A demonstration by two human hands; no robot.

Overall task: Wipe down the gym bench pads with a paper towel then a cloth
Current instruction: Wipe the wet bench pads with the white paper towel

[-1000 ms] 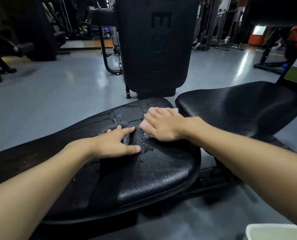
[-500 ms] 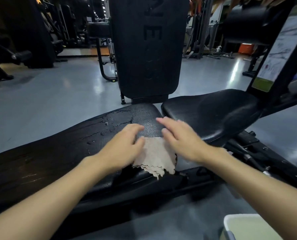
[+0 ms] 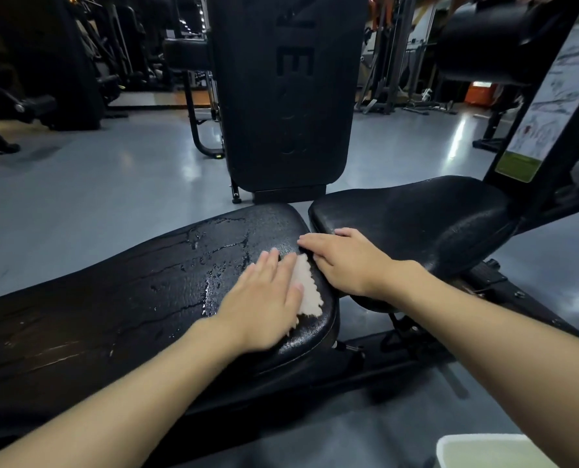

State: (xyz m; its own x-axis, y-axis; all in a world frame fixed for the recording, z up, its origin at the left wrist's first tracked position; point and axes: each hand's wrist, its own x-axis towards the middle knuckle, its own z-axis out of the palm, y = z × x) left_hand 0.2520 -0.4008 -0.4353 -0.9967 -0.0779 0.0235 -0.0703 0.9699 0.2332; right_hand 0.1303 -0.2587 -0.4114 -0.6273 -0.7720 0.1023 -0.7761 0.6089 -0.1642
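Left hand (image 3: 264, 298) slid flat over the cloth (image 3: 308, 292).

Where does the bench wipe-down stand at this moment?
The job has reached the cloth stage. In hand: the left hand presses a beige cloth flat on the end of the long pad, with the right hand resting beside it. Left to do: wet streaks across that pad, plus the seat pad.

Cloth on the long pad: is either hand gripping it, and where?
Not gripped. The left hand presses flat on the cloth, covering its left part; the right hand lies flat beside it.
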